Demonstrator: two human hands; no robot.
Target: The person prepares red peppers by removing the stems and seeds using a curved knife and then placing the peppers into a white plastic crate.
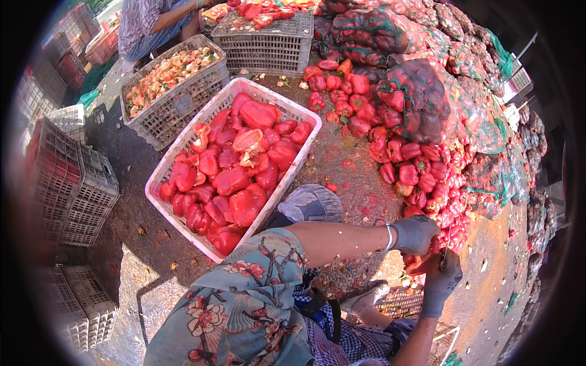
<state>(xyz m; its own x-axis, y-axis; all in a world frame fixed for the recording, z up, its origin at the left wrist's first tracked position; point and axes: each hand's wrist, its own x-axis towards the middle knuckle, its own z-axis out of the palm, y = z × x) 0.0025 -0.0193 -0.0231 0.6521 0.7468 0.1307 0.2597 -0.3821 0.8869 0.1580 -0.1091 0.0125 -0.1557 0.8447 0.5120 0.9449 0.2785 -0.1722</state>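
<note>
My left hand (pixel 414 234), in a grey glove, grips a red bell pepper (pixel 417 265) low in front of me on the right. Just below it, my right hand (pixel 442 279), also gloved, is closed around a small metal tool (pixel 442 262), of which only a bit shows; its blade or tip is hidden. Both hands meet at the pepper. Beyond them spreads a heap of loose red bell peppers (pixel 425 171). A white plastic crate (pixel 153 201) of red peppers, several visibly opened, stands to the left of my shoe.
A crate (pixel 171 110) of pepper cores and scraps stands behind the white one. An upturned crate (pixel 265 48) carries cut peppers. Mesh sacks (pixel 419 98) of peppers pile up at the right. Stacked crates (pixel 78 183) line the left. Another person (pixel 146 27) sits at top left.
</note>
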